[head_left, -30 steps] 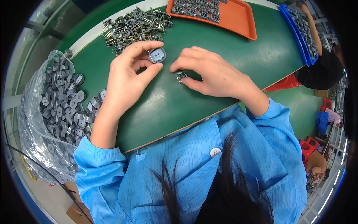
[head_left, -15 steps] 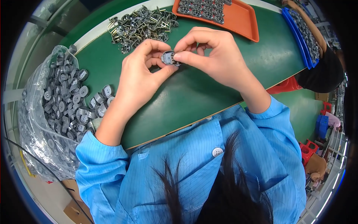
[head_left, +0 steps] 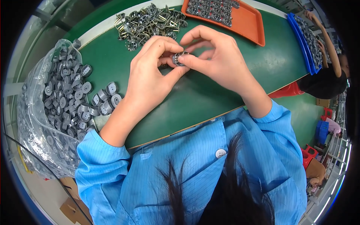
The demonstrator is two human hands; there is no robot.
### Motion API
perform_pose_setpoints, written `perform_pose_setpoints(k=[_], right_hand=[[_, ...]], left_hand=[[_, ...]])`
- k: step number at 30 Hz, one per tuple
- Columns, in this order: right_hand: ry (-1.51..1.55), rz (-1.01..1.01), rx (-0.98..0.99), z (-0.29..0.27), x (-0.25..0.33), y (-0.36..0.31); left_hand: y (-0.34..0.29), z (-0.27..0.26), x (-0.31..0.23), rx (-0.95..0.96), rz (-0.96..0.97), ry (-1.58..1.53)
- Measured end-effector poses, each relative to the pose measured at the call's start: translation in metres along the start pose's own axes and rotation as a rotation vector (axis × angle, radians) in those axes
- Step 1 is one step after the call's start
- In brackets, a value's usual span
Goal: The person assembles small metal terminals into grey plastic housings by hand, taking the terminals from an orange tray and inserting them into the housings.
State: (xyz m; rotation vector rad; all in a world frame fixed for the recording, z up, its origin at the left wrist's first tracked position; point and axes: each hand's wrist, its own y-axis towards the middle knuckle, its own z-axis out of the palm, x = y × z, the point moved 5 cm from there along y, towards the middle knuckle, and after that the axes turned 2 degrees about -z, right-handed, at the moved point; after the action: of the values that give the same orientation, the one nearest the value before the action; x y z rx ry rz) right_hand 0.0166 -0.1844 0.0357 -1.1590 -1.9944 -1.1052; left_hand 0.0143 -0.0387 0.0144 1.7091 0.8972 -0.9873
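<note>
My left hand [head_left: 155, 71] holds a small round grey plastic housing [head_left: 175, 61] between thumb and fingers, over the green table. Dark metal pieces show on its upper face. My right hand [head_left: 217, 56] presses its thumb on that face; its index finger arches above, and the other fingers are partly hidden and blurred. Beyond the left hand lies a pile of metal pin assemblies [head_left: 150, 24]. To the left, similar grey housings [head_left: 69, 90] fill a clear plastic bag [head_left: 32, 123], with several loose ones [head_left: 105, 100] beside it on the table.
An orange tray [head_left: 249, 26] at the far side holds rows of assembled parts [head_left: 212, 11]. Blue trays [head_left: 300, 41] full of parts stand at the right, where a co-worker's arm [head_left: 326, 37] reaches in. The table's front edge [head_left: 180, 131] runs close to my blue smock.
The housing has turned in my fingers, its metal-filled face now under my right thumb. My right index finger has lifted a little from it. The co-worker's arms have shifted by the blue trays.
</note>
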Motion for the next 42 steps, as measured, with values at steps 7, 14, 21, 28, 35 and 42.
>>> perform_pose_setpoints(k=[7,14,21,28,35,42], right_hand=[[0.281,0.310,0.111,0.004,-0.011,-0.016],[0.075,0.118,-0.139,-0.040,-0.032,-0.025],[-0.210,0.478,-0.291,-0.169,-0.170,0.034],[-0.393,0.409,-0.201,-0.168,-0.185,0.058],[-0.892,0.092,-0.351,-0.160,-0.136,0.062],[-0.168,-0.216,0.182,-0.010,-0.022,0.023]], left_hand=[[-0.006,0.008,-0.014,0.036,0.213,0.356],[-0.015,0.004,-0.041,0.196,0.182,0.585],[-0.045,-0.079,-0.040,0.319,-0.131,1.055],[-0.094,-0.096,-0.014,0.198,-0.080,1.221],[-0.050,-0.071,0.000,0.138,0.050,1.029],[-0.022,-0.061,0.003,0.247,0.030,0.849]])
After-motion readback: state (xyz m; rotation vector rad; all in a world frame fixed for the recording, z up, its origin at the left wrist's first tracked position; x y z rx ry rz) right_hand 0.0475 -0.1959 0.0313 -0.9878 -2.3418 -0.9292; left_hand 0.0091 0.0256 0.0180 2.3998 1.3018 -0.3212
